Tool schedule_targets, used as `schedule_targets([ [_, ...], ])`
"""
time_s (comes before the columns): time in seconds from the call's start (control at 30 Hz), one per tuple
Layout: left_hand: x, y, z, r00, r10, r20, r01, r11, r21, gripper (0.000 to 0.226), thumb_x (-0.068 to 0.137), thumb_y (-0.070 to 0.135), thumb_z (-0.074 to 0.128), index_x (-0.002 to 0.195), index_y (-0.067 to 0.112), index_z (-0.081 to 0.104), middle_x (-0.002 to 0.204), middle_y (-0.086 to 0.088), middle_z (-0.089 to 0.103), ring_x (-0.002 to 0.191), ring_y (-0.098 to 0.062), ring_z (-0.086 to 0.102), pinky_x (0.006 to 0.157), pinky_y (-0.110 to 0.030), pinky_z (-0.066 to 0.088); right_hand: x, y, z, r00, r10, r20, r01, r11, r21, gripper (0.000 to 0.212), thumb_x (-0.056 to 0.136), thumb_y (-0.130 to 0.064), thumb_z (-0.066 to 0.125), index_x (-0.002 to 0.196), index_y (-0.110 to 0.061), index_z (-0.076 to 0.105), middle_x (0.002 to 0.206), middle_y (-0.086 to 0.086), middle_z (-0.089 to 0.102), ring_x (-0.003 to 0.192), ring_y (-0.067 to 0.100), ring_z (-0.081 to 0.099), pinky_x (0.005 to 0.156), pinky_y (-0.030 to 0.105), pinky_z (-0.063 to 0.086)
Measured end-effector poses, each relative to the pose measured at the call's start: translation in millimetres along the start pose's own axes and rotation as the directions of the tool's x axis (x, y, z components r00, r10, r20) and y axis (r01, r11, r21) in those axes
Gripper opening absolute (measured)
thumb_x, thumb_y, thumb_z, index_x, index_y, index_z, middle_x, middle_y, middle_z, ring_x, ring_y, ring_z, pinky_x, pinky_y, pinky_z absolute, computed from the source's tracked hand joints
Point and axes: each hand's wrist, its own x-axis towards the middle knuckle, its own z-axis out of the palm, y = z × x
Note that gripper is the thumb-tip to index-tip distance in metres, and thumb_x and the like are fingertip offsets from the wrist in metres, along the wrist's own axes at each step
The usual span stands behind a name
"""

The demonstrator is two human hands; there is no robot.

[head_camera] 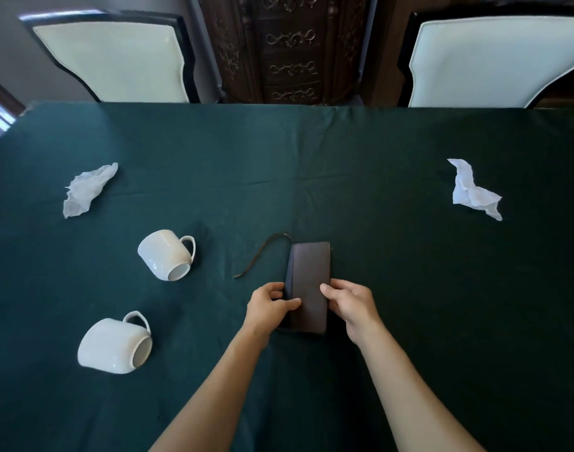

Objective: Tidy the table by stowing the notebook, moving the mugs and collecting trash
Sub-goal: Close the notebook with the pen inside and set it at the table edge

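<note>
A dark grey notebook (310, 278) lies closed at the table's middle, a thin strap (259, 252) trailing off its far left corner. My left hand (271, 305) grips its left edge with the thumb on the cover. My right hand (350, 305) holds its right edge. Two white mugs lie on their sides to the left: one (165, 254) further away, one (114, 345) nearer to me. A crumpled white tissue (86, 189) rests at the far left and another (471, 190) at the far right.
A dark green cloth (409, 288) covers the table. Two white-backed chairs (116, 57) (497, 60) stand behind the far edge, with a carved dark wooden cabinet (292, 50) between them.
</note>
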Motion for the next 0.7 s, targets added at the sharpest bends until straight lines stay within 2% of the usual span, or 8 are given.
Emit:
schedule_targets([
  [0.07, -10, -1, -2, 0.998, -0.035, 0.048, 0.04, 0.993, -0.107, 0.045, 0.086, 0.014, 0.083, 0.127, 0.011, 0.065, 0.113, -0.001, 0.075, 0.102, -0.019, 0.072, 0.076, -0.026, 0.055, -10, -5, 0, 1.0, -0.007, 0.011, 0.006, 0.999, 0.036, 0.014, 0.092, -0.001, 0.071, 0.09, -0.015, 0.074, 0.092, 0.003, 0.078, 0.085, 0.019, 0.075, 0.069, 0.026, 0.06],
  [0.1, -14, -2, -4, 0.996, -0.05, 0.076, 0.062, 0.984, -0.169, 0.045, 0.086, 0.015, 0.082, 0.128, 0.008, 0.066, 0.11, -0.002, 0.079, 0.102, -0.02, 0.074, 0.079, -0.03, 0.058, -16, -8, 1, 1.0, -0.01, 0.019, 0.009, 0.998, 0.059, 0.014, 0.092, -0.001, 0.07, 0.09, -0.014, 0.073, 0.09, 0.002, 0.077, 0.083, 0.017, 0.074, 0.067, 0.024, 0.059],
  [0.2, -33, -3, -12, 0.983, -0.059, 0.173, 0.115, 0.936, -0.333, 0.037, 0.091, 0.017, 0.077, 0.127, 0.011, 0.071, 0.116, -0.008, 0.08, 0.109, -0.026, 0.074, 0.086, -0.04, 0.062, -35, -13, 1, 0.998, -0.031, 0.054, 0.024, 0.992, 0.127, 0.017, 0.093, 0.0, 0.069, 0.109, -0.003, 0.074, 0.104, 0.011, 0.078, 0.091, 0.021, 0.076, 0.071, 0.025, 0.061],
  [0.27, -45, -3, -18, 0.975, -0.027, 0.219, 0.116, 0.907, -0.406, 0.032, 0.094, 0.014, 0.073, 0.126, 0.01, 0.072, 0.119, -0.011, 0.079, 0.112, -0.027, 0.073, 0.088, -0.043, 0.063, -50, -16, 2, 0.996, -0.057, 0.073, 0.046, 0.989, 0.142, 0.018, 0.093, -0.001, 0.068, 0.11, -0.005, 0.074, 0.104, 0.011, 0.078, 0.089, 0.019, 0.076, 0.071, 0.024, 0.061],
  [0.33, -58, -2, -26, 0.967, 0.016, 0.253, 0.102, 0.889, -0.446, 0.031, 0.095, 0.011, 0.071, 0.126, 0.008, 0.072, 0.121, -0.013, 0.078, 0.112, -0.028, 0.073, 0.09, -0.045, 0.063, -68, -17, 3, 0.992, -0.091, 0.083, 0.077, 0.985, 0.157, 0.016, 0.094, -0.002, 0.069, 0.108, -0.008, 0.075, 0.101, 0.007, 0.079, 0.085, 0.015, 0.077, 0.068, 0.021, 0.061],
  [0.47, -85, -1, -41, 0.955, 0.088, 0.284, 0.063, 0.874, -0.482, 0.03, 0.096, 0.007, 0.069, 0.126, 0.005, 0.072, 0.115, -0.012, 0.08, 0.101, -0.022, 0.076, 0.08, -0.036, 0.064, -109, -12, 4, 0.98, -0.186, 0.07, 0.169, 0.965, 0.198, 0.02, 0.093, -0.007, 0.072, 0.112, -0.012, 0.076, 0.107, 0.005, 0.081, 0.092, 0.014, 0.079, 0.071, 0.022, 0.061],
  [0.57, -105, -5, -48, 0.945, 0.136, 0.298, 0.028, 0.873, -0.486, 0.029, 0.095, 0.006, 0.069, 0.124, 0.005, 0.072, 0.109, -0.009, 0.082, 0.092, -0.017, 0.079, 0.072, -0.031, 0.063, -144, 3, 8, 0.973, -0.231, -0.013, 0.228, 0.949, 0.219, 0.022, 0.091, -0.015, 0.076, 0.113, -0.017, 0.076, 0.105, 0.0, 0.082, 0.096, 0.015, 0.078, 0.078, 0.028, 0.063],
  [0.7, -134, -17, -63, 0.913, 0.215, 0.348, -0.021, 0.874, -0.486, 0.024, 0.096, 0.005, 0.069, 0.12, 0.006, 0.073, 0.109, -0.012, 0.082, 0.091, -0.02, 0.08, 0.072, -0.032, 0.064, -196, 34, 17, 0.966, -0.248, -0.078, 0.258, 0.95, 0.175, 0.025, 0.091, -0.019, 0.076, 0.114, -0.012, 0.077, 0.105, 0.005, 0.082, 0.099, 0.02, 0.078, 0.085, 0.035, 0.063],
])
